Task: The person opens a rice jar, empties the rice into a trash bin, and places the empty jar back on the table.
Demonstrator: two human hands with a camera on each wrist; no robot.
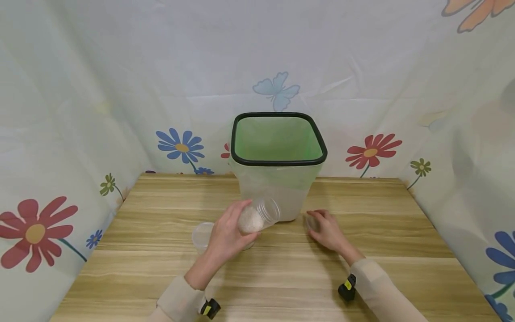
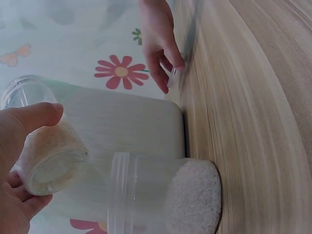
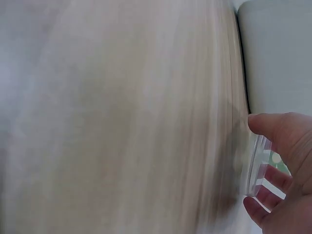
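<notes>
My left hand (image 1: 229, 230) grips a clear plastic jar (image 1: 259, 217) and holds it tilted above the table, its open threaded mouth pointing up and to the right. White grains that look like rice (image 1: 250, 220) lie in the jar's lower part. A second clear jar (image 2: 141, 185), also with white grains in its bottom, stands upright on the table by the bin. My right hand (image 1: 327, 230) is low over the table, right of the bin, holding a thin clear round lid (image 3: 254, 163) by its edge between thumb and fingers.
A pale green bin (image 1: 277, 192) with a black rim stands at the back middle, just beyond both hands. The wood-grain table (image 1: 141, 268) ends at a floral curtain (image 1: 120, 89) behind and at the sides.
</notes>
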